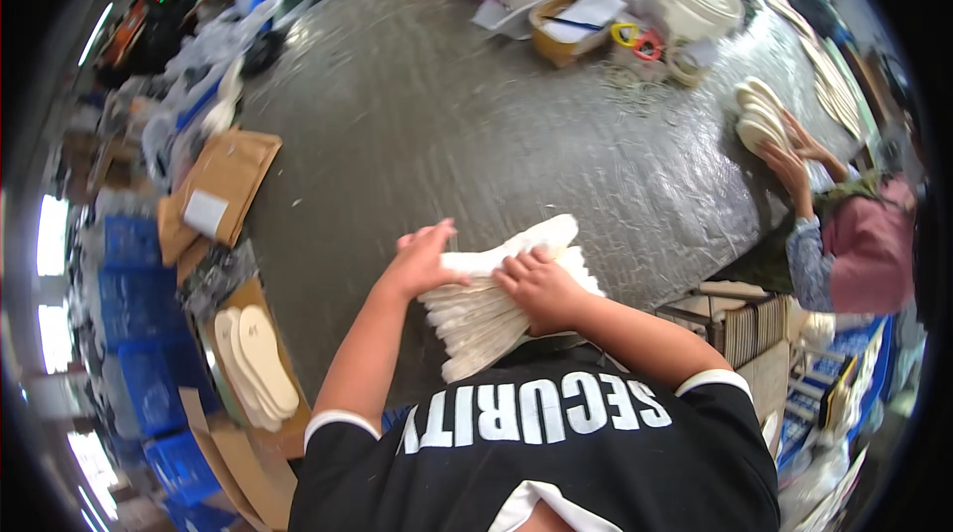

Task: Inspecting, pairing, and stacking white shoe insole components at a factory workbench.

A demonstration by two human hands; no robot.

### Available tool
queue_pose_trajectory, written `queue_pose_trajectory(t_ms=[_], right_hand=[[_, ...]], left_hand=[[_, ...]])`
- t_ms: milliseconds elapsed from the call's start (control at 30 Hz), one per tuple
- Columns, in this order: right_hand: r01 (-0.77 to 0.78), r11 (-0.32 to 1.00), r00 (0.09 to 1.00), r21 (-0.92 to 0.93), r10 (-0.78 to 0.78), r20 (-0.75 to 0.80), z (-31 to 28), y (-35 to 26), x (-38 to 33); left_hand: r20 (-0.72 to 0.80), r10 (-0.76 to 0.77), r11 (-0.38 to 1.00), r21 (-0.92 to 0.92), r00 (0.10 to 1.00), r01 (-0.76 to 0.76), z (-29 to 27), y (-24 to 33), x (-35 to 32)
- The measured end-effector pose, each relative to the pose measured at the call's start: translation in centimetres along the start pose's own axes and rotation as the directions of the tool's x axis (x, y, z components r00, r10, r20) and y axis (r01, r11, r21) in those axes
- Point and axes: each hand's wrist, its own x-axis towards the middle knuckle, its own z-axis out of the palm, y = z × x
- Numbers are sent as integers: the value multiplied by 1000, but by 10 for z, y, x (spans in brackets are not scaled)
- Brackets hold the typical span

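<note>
A tight bundle of white shoe insoles point(476, 322) lies at the near edge of the table, packed side by side on their edges. My right hand point(541, 289) rests over the bundle's right part, its fingers curled onto the insoles. At the left end, my left hand point(421, 262) has its fingers stretched out and apart, the thumb at the tip of the farthest insole. The undersides of both hands are hidden.
A co-worker's hands point(789, 160) hold a stack of insoles point(759, 115) at the right. At the far side stand a white bucket point(700, 1), a box with papers point(556, 46) and scissors point(647, 45). Brown paper packages point(233, 180) and loose insoles point(260, 358) lie left.
</note>
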Motion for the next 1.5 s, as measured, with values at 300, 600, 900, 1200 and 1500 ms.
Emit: queue_pose_trajectory(t_ms=[300, 600, 900, 1200, 1500], right_hand=[[101, 992, 981, -79, -86, 175, -11, 3, 11], [200, 974, 964, 104, -215, 156, -7, 10, 10], [61, 985, 981, 162, -89, 174, -13, 5, 11], [-102, 995, 959, 5, 97, 266, -13, -15, 27], [-167, 986, 949, 23, 154, 276, -12, -14, 42]], left_hand=[[475, 115, 944, -325, 872, 53, 20, 23, 40], [622, 271, 817, -553, 735, 166, 35, -16, 13], [767, 58, 535, -565, 639, 629, 55, -55, -106], [-327, -339, -383, -809, 882, -447, 89, -44, -168], [-205, -129, -181, -957, 970, -227, 61, -5, -220]])
